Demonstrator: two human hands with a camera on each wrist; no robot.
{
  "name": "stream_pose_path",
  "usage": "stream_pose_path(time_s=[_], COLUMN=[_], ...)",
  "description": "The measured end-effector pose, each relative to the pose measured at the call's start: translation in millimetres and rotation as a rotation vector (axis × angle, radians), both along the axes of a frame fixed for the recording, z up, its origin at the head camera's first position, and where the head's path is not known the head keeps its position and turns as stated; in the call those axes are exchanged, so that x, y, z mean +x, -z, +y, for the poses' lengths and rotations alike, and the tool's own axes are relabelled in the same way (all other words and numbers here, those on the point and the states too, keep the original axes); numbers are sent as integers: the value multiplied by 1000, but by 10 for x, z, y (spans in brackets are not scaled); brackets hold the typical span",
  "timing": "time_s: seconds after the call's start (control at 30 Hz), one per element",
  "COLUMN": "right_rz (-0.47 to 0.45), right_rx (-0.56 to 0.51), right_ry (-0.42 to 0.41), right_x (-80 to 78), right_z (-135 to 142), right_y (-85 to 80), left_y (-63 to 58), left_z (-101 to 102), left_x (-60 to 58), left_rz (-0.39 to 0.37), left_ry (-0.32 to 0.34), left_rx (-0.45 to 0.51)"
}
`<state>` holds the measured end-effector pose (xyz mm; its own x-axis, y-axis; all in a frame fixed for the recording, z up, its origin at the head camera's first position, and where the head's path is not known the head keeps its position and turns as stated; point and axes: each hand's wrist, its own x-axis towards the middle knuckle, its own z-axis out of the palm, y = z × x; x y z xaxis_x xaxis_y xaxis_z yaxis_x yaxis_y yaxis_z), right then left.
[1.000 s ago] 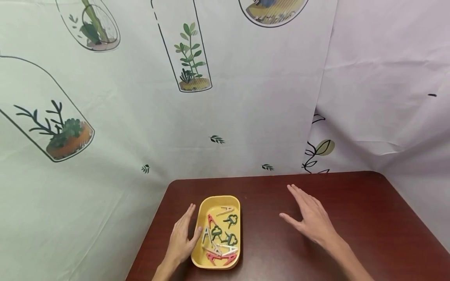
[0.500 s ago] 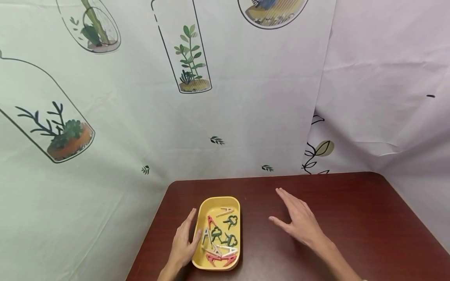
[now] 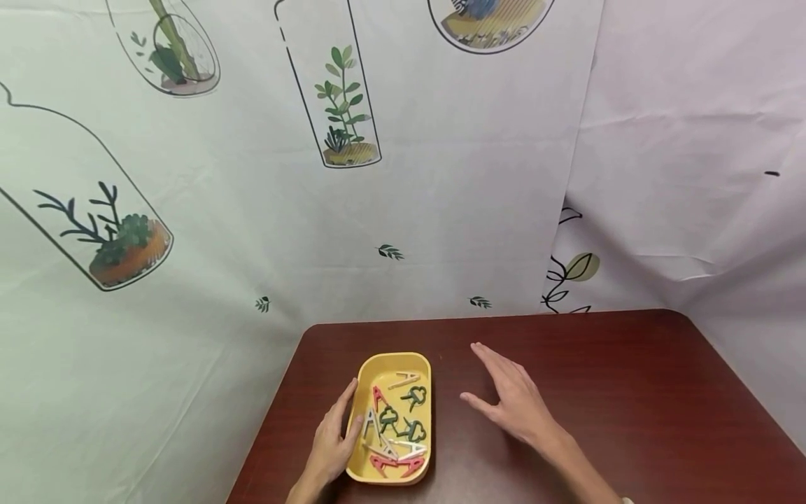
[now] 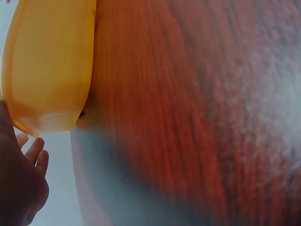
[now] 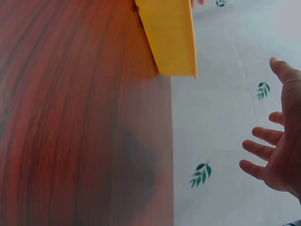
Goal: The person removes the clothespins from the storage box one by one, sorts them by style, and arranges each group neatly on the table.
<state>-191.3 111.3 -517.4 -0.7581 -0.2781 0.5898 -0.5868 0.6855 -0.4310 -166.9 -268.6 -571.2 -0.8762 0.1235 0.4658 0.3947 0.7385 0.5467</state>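
A yellow tray (image 3: pixel 380 367) with rounded corners sits toward the left of the table in the head view. Inside lie clothespins: several pale ones (image 3: pixel 403 379), red ones (image 3: pixel 412 466), and dark green pieces (image 3: pixel 413 429) with rounded, clover-like heads. My left hand (image 3: pixel 330 442) is against the tray's left side, fingers fairly straight along the outer wall and thumb at the rim. That contact is partly hidden; the left wrist view shows the hand (image 4: pixel 23 183) beside the tray wall (image 4: pixel 51 61). To the right of the tray, my right hand (image 3: pixel 515 400) hovers with fingers extended, holding nothing.
The dark red-brown table (image 3: pixel 630 392) has rounded back corners. Behind it hangs a white cloth (image 3: pixel 441 210) printed with plants in jars. In the right wrist view, the tray's end (image 5: pixel 174 42) stands apart from the right hand (image 5: pixel 284 146).
My right hand has moved left, closer to the tray. My left hand has shifted slightly right, its fingers now up against the tray wall. The clothespins keep their places in the tray.
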Motion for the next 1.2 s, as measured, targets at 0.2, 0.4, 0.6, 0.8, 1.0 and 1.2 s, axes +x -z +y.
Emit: stream_pose_path(time_s=[0.2, 0.4, 0.6, 0.8, 1.0, 1.2], right_rz=[-40, -59, -103, -165, -162, -141], right_rx=[-16, -43, -71, -88, -102, -137], right_ry=[-44, -72, -92, -137, -186, -218], right_x=[12, 28, 36, 33, 43, 25], right_z=[-178, -343, -521, -741, -925, -1067], right_y=[14, 55, 93, 147, 210, 256], left_y=[-2, -2, -9, 2, 35, 37], left_z=[11, 18, 18, 10, 5, 6], left_x=[-10, -19, 1, 9, 6, -4], left_rz=[-21, -57, -105, -140, -175, -190], left_ry=[23, 58, 57, 64, 53, 50], left_rx=[61, 139, 168, 175, 190, 201])
